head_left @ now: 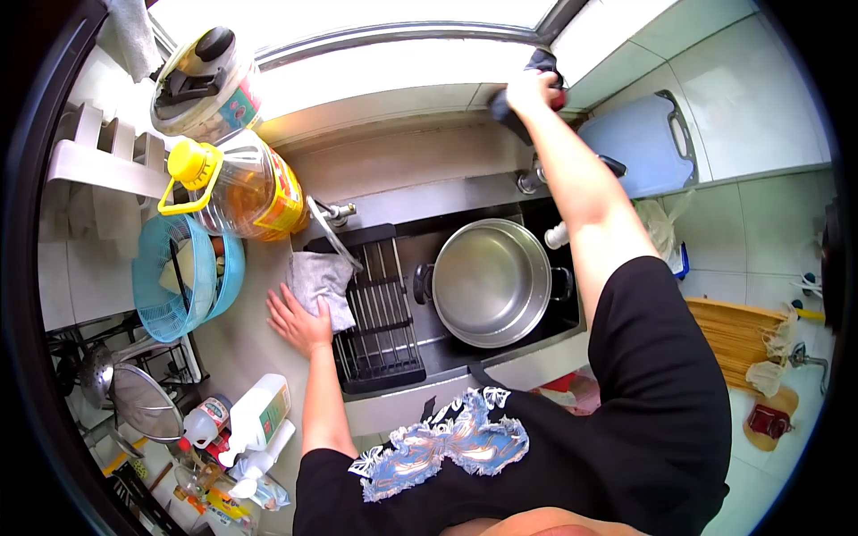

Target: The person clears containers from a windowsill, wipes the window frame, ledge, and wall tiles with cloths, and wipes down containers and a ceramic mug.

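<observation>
Dark bundle (510,114) gripped in right hand (534,89) near tiled wall (617,76); left hand (304,325) spread on counter (241,357) by sink rim (411,202).

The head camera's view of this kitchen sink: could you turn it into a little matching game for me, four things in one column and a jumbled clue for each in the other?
Things:
1. left hand
2. metal pot
3. right hand
4. oil bottle

Clues:
A. holding a dark item
B. topped with a yellow cap
C. on the counter next to a grey cloth
D. round, with two dark handles

Pairs: 1-C, 2-D, 3-A, 4-B
</observation>
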{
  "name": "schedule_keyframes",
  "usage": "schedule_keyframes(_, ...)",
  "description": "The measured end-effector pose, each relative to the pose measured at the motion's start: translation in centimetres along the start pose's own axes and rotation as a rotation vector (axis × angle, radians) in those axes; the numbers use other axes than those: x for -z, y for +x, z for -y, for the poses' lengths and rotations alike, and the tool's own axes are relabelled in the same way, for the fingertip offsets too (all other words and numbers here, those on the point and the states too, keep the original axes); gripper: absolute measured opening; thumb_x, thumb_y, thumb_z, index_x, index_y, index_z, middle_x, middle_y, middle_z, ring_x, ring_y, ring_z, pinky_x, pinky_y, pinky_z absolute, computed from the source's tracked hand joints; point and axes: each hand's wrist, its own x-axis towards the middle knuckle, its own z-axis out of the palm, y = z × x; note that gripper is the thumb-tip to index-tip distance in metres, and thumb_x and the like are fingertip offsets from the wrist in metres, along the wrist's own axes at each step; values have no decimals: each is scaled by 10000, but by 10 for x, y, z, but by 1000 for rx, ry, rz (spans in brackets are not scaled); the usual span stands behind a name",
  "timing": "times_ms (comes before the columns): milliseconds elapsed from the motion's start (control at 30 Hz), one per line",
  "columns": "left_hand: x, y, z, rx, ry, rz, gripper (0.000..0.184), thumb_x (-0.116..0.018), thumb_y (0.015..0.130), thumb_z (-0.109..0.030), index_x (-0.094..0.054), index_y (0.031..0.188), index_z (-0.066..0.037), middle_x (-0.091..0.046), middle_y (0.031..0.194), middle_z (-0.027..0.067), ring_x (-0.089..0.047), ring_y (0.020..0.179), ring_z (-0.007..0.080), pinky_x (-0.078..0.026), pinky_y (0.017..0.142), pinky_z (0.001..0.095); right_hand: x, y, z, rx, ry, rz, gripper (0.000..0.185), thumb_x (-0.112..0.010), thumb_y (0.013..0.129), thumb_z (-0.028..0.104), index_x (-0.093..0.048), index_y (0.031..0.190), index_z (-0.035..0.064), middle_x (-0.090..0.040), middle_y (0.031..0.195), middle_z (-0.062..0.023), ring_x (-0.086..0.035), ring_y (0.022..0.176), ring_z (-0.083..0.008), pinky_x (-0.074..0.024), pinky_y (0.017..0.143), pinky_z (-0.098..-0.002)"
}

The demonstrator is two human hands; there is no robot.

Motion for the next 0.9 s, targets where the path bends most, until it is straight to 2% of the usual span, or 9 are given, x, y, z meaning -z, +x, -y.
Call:
schedule_keyframes(33,2,-3,2,-6,-4,5,895,-697,777,-503,-411,1556,-167,-358,1622,148,-335,1497,355,-245,1215,597,16,-34,22,143,-105,82,395,-561,956,199,-667,1289,15,-543,1414,-208,-464,1336,-356,-422,970,-611)
schedule_keyframes(100,3,1,-3,5,-16,-9,895,-693,781,-506,-408,1557,-164,-359,1621,150,-334,1497,355,-246,1214,598,5,-95,61,353,-268,-525,372,-593,925,159,-671,1242,-19,-672,1174,-247,-621,1080,-461,-472,967,-598)
schedule_keyframes(167,2,3,-3,-1,-11,-13,896,-688,784,-511,-404,1560,-164,-360,1620,150,-333,1498,355,-245,1214,601,38,-140,85,344,712,-135,409,-622,881,132,-661,1265,-1,-701,1139,-239,-610,1146,-460,-479,1034,-489)
schedule_keyframes(233,2,1,-1,-3,-3,-6,897,-687,782,-510,-403,1560,-164,-355,1623,150,-330,1500,353,-242,1215,600,56,-152,79,657,952,150,481,-621,859,172,-642,1321,39,-663,1255,-249,-589,1209,-458,-465,1083,-419)
schedule_keyframes(267,3,2,-1,-8,-3,-8,897,-687,782,-510,-403,1560,-164,-355,1623,150,-330,1500,353,-242,1215,600,66,-163,74,609,1061,159,494,-631,841,183,-648,1309,28,-687,1262,-202,-628,1221,-331,-475,1071,-391)
schedule_keyframes(433,3,1,-2,5,-14,1,896,-687,783,-507,-401,1561,-165,-335,1636,146,-320,1507,348,-232,1221,595,133,-136,7,427,1331,101,458,-633,840,260,-702,1253,72,-749,1049,-176,-707,987,-311,-529,925,-351)
schedule_keyframes(567,5,2,-3,21,-10,9,899,-683,785,-510,-396,1563,-162,-333,1638,146,-317,1508,351,-227,1222,596,126,-52,-45,367,889,-434,448,-599,892,316,-682,1296,141,-728,1183,-128,-684,1091,-281,-516,955,-341)
schedule_keyframes(800,10,4,-5,23,-21,58,915,-687,782,-501,-380,1570,-152,-319,1644,153,-302,1514,357,-206,1229,602,0,43,-43,84,430,-91,796,-481,914,748,-309,1596,376,-240,1702,-17,-186,1543,-427,-187,1230,-585)
schedule_keyframes(900,11,4,-6,36,-21,68,939,-711,781,-487,-354,1589,-169,-303,1654,132,-286,1522,342,-184,1243,581,21,8,19,55,316,-276,648,-532,946,596,-415,1539,360,-413,1602,-25,-453,1396,-392,-361,1119,-575)
